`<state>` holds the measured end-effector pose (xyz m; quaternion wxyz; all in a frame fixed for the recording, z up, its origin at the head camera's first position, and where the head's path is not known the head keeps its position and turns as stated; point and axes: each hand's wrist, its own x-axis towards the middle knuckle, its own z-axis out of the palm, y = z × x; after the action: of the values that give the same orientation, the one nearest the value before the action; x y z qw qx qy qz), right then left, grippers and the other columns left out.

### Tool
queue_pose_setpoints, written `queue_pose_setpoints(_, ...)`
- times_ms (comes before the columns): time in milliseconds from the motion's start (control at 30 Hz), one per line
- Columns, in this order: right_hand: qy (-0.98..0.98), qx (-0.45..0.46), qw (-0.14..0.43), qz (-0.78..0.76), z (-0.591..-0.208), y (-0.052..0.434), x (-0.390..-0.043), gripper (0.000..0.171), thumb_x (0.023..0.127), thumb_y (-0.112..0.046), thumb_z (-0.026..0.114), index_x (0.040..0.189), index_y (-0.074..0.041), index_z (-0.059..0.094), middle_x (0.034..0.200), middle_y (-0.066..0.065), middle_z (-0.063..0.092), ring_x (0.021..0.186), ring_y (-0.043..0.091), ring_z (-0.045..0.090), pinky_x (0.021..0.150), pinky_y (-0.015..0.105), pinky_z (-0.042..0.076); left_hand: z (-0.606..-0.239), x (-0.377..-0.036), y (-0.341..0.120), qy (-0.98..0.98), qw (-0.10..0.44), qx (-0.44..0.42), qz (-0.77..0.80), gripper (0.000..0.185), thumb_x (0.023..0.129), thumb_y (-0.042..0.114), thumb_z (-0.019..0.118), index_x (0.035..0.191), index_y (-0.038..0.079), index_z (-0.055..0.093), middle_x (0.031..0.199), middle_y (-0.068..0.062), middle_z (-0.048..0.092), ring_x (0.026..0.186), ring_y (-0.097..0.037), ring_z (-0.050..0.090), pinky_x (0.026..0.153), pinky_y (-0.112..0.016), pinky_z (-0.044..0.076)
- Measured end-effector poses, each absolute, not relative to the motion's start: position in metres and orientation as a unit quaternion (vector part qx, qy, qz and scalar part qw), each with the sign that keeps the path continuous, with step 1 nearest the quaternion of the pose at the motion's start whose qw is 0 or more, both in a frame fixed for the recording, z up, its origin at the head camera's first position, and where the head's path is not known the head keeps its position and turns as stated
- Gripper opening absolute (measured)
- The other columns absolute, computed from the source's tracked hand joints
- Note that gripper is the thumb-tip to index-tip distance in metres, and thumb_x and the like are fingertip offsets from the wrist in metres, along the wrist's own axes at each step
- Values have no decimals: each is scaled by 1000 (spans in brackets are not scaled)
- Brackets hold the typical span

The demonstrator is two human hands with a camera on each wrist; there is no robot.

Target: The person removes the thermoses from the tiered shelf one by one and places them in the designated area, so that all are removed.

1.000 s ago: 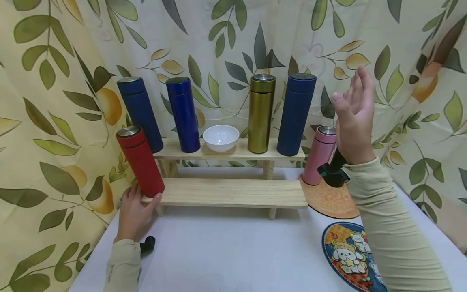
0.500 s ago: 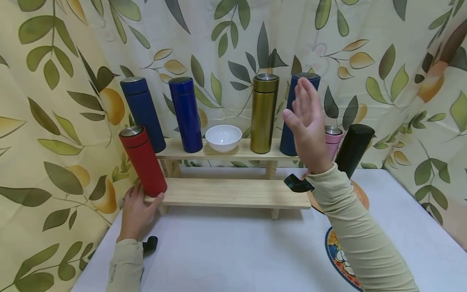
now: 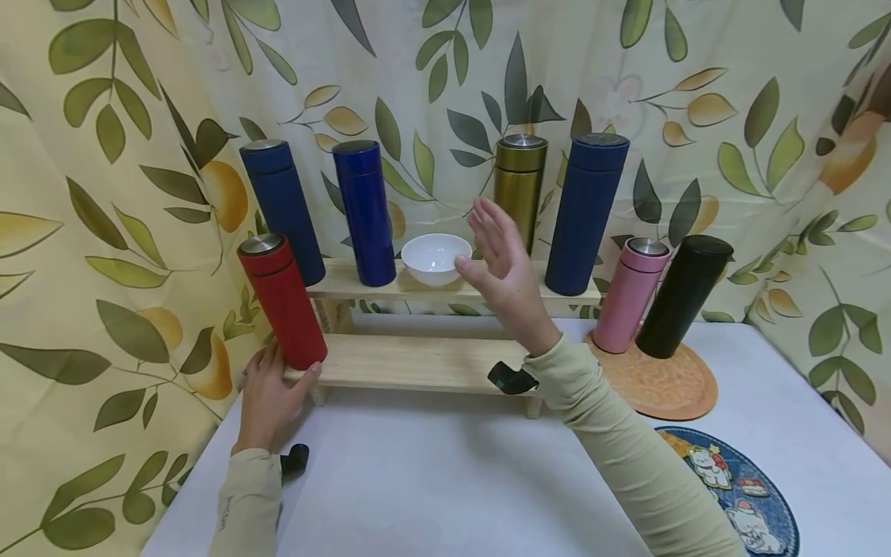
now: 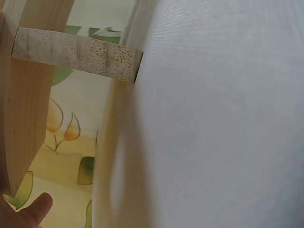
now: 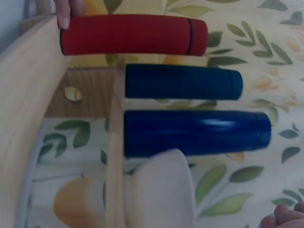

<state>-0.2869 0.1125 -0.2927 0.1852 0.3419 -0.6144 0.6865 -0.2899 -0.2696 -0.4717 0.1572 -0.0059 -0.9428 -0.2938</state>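
Observation:
My left hand (image 3: 270,394) holds the base of a red thermos bottle (image 3: 281,302), fingers on its left side and thumb across the front. This bottle stands on the left end of the lower wooden shelf (image 3: 418,362). In the right wrist view, fingertips touch the base of the red thermos bottle (image 5: 128,35). My right hand (image 3: 511,278) is raised in the air, fingers extended and apart from the thumb, with nothing in it. It partly covers a gold thermos bottle (image 3: 520,174), near a white bowl (image 3: 435,259) on the upper shelf (image 3: 369,290).
Two blue bottles (image 3: 285,209) (image 3: 365,216) stand left of the bowl, and another blue bottle (image 3: 588,213) at right. A pink bottle (image 3: 632,294) and a black bottle (image 3: 685,294) stand on a round tan mat (image 3: 668,387). A cartoon-print mat (image 3: 745,487) lies nearer.
My right hand has moved left and down, from beside the pink bottle to in front of the gold bottle. My left hand and the red bottle keep their place on the lower shelf.

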Motion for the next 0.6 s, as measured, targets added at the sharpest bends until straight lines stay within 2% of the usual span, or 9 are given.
queue_pose_setpoints(200, -618, 350, 141, 690, -302, 78, -290, 84, 96, -11, 66, 168, -4, 23, 175, 7, 27, 159, 19, 30, 128, 39, 23, -471, -290, -270, -941, 162, -5, -295, 93, 101, 54, 67, 167, 1, 30, 171, -25, 27, 153, -52, 22, 115, -79, 26)
queue_pose_setpoints(433, -642, 339, 88, 682, -312, 40, -292, 85, 99, -17, 69, 170, -7, 23, 175, 11, 27, 159, 22, 29, 126, 54, 26, -473, -292, -271, -939, 177, -16, -293, 91, 101, 54, 66, 165, -2, 33, 170, -26, 29, 151, -53, 24, 115, -78, 27)
queue_pose_setpoints(600, -649, 333, 57, 682, -320, 22, -296, 85, 100, -19, 68, 170, -8, 22, 176, 14, 25, 159, 18, 30, 126, 55, 27, -473, -292, -270, -939, 177, -17, -293, 92, 101, 56, 65, 165, -2, 33, 170, -26, 30, 151, -53, 25, 114, -78, 28)
